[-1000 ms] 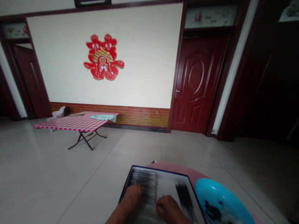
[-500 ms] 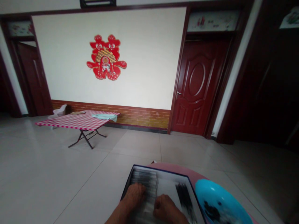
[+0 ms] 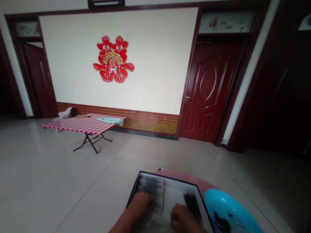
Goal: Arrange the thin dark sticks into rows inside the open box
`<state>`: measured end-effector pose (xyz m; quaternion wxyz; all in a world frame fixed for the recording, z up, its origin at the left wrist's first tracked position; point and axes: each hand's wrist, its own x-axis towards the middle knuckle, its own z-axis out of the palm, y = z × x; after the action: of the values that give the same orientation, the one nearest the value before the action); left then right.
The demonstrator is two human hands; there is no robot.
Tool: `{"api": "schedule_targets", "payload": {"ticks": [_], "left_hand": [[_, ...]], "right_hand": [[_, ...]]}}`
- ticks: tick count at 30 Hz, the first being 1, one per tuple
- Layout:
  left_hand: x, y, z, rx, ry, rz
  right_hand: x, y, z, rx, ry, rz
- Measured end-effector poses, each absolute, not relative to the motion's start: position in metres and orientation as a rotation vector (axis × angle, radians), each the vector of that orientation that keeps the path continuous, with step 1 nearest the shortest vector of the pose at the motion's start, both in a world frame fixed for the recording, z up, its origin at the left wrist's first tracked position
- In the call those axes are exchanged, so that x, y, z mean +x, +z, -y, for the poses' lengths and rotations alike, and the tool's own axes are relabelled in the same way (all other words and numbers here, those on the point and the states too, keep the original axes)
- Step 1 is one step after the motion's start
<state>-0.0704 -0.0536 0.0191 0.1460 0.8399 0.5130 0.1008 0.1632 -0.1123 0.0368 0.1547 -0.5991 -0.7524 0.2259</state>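
A shallow dark-rimmed box (image 3: 170, 177) with a pale inside lies low in front of me. Along its left side runs a row of thin dark strips (image 3: 151, 186), blurred, in what looks like clear material. My left hand (image 3: 141, 204) rests over this row, its fingers curled down and their tips hidden. Farther right in the box, my right hand (image 3: 181, 217) is closed in a pinch; whatever it holds is too blurred to make out. Beside it lies a bundle of thin black sticks (image 3: 192, 204), partly covered by that hand.
The box sits on a pink round table (image 3: 187, 176). At its right stands a blue basin (image 3: 225, 199) with small black pieces (image 3: 221, 222) inside. Across the tiled floor is a folding table with a checked cloth (image 3: 73, 124), near a red door (image 3: 206, 90).
My right hand has moved to the right, away from the strips and closer to the black bundle. My left hand stays over the row. The view has shifted slightly.
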Motion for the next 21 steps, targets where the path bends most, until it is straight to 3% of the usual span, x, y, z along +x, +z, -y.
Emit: {"api": "schedule_targets", "payload": {"ticks": [9, 21], "left_hand": [[-0.071, 0.026, 0.052, 2.314, 0.534, -1.520], [-0.029, 0.029, 0.034, 1.484, 0.969, -1.336]], "right_hand": [[0.186, 0.010, 0.096, -1.702, 0.554, 2.142], [0.172, 0.019, 0.098, -1.697, 0.563, 1.965]]}}
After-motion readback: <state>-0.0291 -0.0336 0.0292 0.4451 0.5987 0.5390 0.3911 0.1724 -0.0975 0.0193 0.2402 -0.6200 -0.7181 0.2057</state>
